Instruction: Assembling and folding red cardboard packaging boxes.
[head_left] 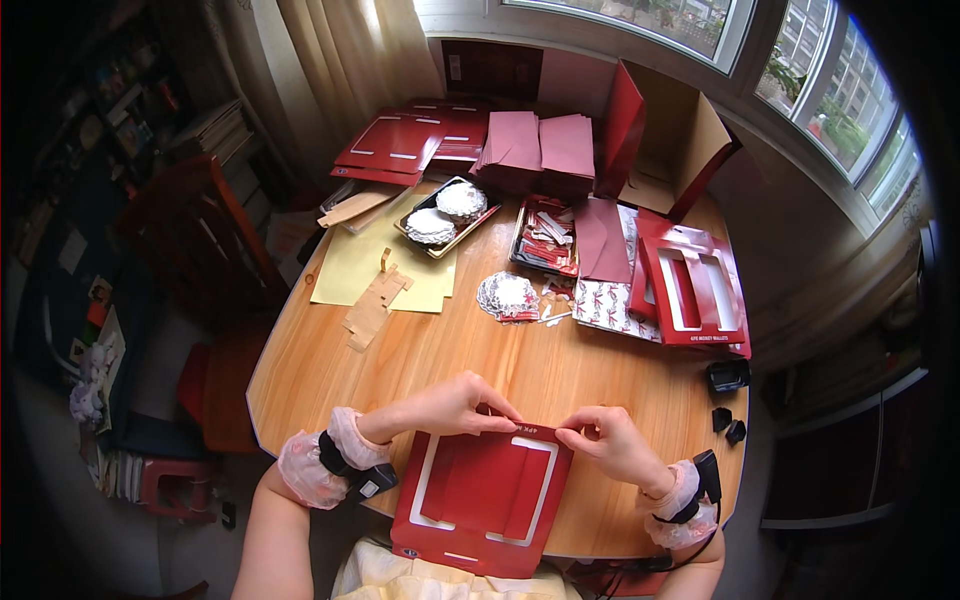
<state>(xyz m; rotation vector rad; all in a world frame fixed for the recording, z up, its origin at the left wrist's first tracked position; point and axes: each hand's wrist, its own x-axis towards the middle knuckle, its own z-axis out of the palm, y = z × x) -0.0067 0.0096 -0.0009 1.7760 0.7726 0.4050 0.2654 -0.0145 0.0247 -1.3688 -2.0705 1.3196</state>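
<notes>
Wooden worktop (520,370) carries my red card frame (485,495) at six o'clock; left hand (455,405) and right hand (605,440) pinch its top edge, steadying it flat.

Left hand (452,405): bare forearm, frilly pale pink cuff, black wrist device.
Right hand (612,447): same pink cuff, black device with a cable.
Clothing: pale yellow garment.

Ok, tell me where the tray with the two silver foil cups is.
In the head view, the tray sits far left of centre on the wooden table, beside the yellow paper and left of the red envelopes.
</notes>
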